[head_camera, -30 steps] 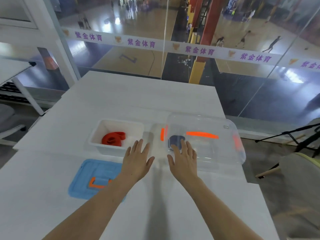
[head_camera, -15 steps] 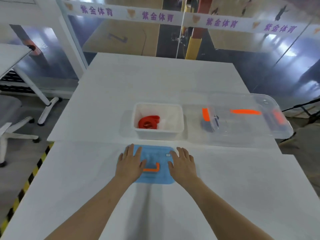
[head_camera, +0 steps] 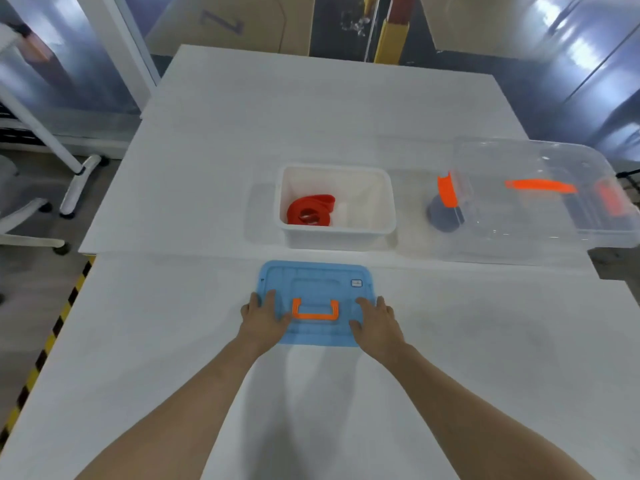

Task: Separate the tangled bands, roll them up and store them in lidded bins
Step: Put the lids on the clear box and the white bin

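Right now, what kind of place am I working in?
Probably a work area overlooking an indoor sports hall: beyond the white table, a glass wall shows a wooden court floor below, with a yellow post.
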A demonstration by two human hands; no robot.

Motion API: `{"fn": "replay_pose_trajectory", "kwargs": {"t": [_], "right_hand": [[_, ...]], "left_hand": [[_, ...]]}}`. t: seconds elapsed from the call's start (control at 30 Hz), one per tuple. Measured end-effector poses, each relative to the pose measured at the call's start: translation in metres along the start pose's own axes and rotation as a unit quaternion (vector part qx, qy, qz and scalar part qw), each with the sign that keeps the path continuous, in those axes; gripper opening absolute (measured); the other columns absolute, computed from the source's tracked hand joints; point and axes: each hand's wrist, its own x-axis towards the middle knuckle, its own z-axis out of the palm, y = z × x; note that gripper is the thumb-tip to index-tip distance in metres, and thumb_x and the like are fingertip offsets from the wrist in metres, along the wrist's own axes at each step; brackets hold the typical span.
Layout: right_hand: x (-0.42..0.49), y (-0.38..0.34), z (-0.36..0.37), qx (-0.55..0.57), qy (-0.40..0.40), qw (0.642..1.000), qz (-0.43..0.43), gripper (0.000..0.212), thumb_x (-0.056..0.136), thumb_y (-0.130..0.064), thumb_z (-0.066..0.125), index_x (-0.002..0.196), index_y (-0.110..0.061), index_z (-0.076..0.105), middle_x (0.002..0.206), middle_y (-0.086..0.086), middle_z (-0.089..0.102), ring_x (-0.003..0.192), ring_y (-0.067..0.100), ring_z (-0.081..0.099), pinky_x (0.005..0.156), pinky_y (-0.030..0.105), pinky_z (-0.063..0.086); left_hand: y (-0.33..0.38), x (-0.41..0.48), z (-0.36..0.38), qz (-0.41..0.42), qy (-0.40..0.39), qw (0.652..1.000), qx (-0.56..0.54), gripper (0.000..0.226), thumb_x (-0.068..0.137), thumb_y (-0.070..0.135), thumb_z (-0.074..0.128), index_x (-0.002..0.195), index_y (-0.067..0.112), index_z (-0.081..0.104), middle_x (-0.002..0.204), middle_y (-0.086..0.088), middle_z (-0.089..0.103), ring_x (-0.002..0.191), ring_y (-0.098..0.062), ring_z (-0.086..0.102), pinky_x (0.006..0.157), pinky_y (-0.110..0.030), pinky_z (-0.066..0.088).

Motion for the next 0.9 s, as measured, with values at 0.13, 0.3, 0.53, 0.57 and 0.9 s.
{"fn": "replay_pose_trajectory", "kwargs": {"t": [0.13, 0.3, 0.53, 0.57, 0.9], "right_hand": [[0.0, -0.002, 0.014, 0.072, 0.006, 0.997, 0.011, 0.062, 0.103, -0.044, 0.056, 0.158, -0.023, 0.035, 0.149, 0.016, 0.039, 0.139, 0.037, 0.036, 0.112, 0.046, 0.044], [-0.02, -0.004, 0.016, 0.1, 0.088, 0.991, 0.013, 0.058, 0.101, -0.046, 0.06, 0.152, -0.024, 0.044, 0.148, 0.019, 0.04, 0.133, 0.039, 0.04, 0.113, 0.048, 0.041], [-0.042, -0.005, -0.017, 0.159, 0.186, 0.969, -0.021, 0.056, 0.099, -0.041, 0.064, 0.148, -0.026, 0.043, 0.16, 0.022, 0.03, 0.145, 0.042, 0.032, 0.118, 0.057, 0.039], [-0.04, -0.005, -0.026, 0.163, 0.192, 0.968, -0.025, 0.055, 0.099, -0.041, 0.064, 0.148, -0.027, 0.042, 0.161, 0.022, 0.03, 0.145, 0.043, 0.031, 0.118, 0.057, 0.039], [0.015, -0.028, -0.126, 0.121, 0.192, 0.973, -0.031, 0.056, 0.099, -0.041, 0.065, 0.147, -0.022, 0.045, 0.152, 0.025, 0.037, 0.135, 0.046, 0.039, 0.112, 0.056, 0.043]], "left_hand": [[0.0, 0.002, 0.005, -0.023, 0.013, 0.997, -0.076, 0.085, 0.098, 0.058, 0.056, 0.165, 0.023, 0.017, 0.168, -0.015, 0.019, 0.153, -0.039, 0.017, 0.122, -0.047, 0.025], [0.007, -0.019, 0.004, -0.006, 0.073, 0.983, -0.168, 0.072, 0.101, 0.049, 0.058, 0.162, 0.027, 0.028, 0.166, -0.013, 0.026, 0.15, -0.038, 0.021, 0.121, -0.051, 0.026], [0.036, -0.058, -0.025, 0.115, 0.174, 0.967, -0.148, 0.095, 0.083, 0.076, 0.034, 0.163, 0.024, 0.025, 0.167, -0.014, 0.022, 0.148, -0.037, 0.023, 0.12, -0.05, 0.026], [0.043, -0.058, -0.032, 0.124, 0.177, 0.965, -0.15, 0.097, 0.081, 0.077, 0.031, 0.163, 0.024, 0.025, 0.167, -0.015, 0.021, 0.15, -0.037, 0.021, 0.121, -0.05, 0.025], [0.11, -0.006, -0.107, 0.132, 0.169, 0.97, -0.118, 0.07, 0.101, 0.048, 0.058, 0.161, 0.03, 0.028, 0.168, -0.015, 0.021, 0.151, -0.038, 0.019, 0.121, -0.05, 0.026]]}}
